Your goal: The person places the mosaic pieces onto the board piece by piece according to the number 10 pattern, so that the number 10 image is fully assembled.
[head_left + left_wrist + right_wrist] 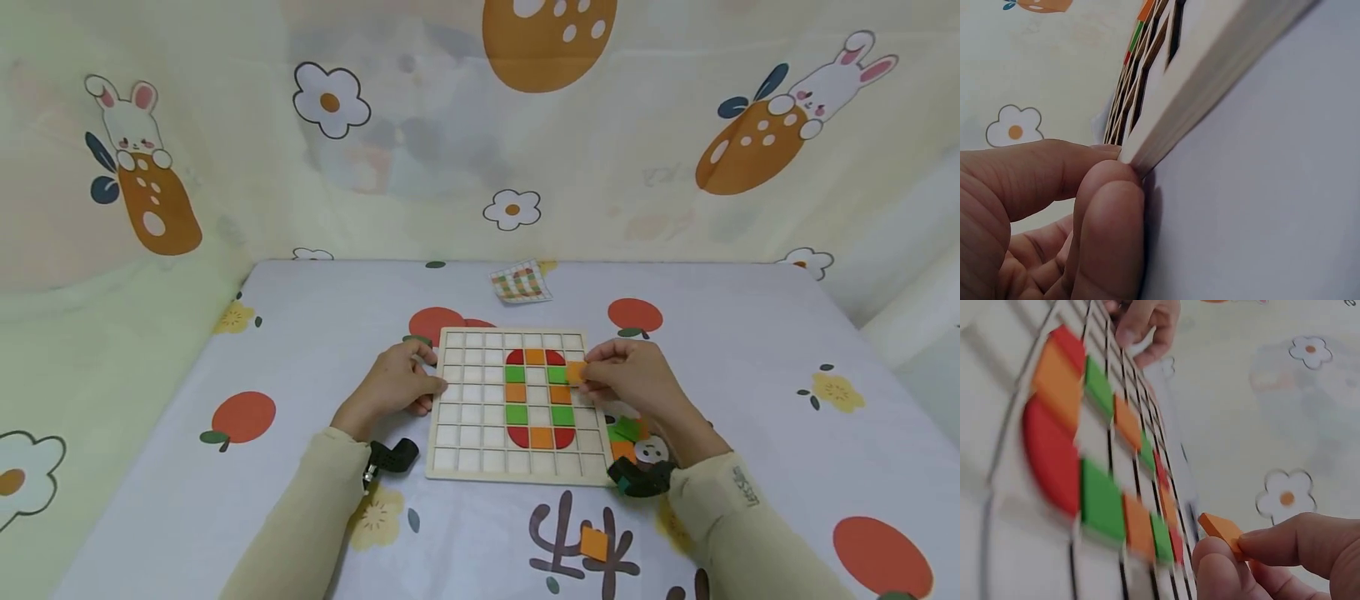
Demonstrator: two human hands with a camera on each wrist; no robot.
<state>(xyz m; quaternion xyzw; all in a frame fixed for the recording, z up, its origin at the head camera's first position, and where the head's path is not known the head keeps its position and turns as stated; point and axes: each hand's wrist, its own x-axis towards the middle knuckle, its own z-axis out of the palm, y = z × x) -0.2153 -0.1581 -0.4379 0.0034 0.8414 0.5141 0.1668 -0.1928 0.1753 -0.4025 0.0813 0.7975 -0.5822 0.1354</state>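
Observation:
A pale wooden grid board lies flat on the table, with red, orange and green tiles set in a ring on its right half. The left hand pinches the board's left edge between thumb and fingers, seen close up in the left wrist view. Between thumb and fingertips, the right hand holds an orange square tile over the board's right edge. Red quarter-round tiles form the ring's corners, and green squares alternate with orange ones along its sides.
Beside the board's lower right, partly under the right wrist, lies a pile of loose tiles with a round white piece. One orange square lies nearer the front. A small patterned card sits behind the board.

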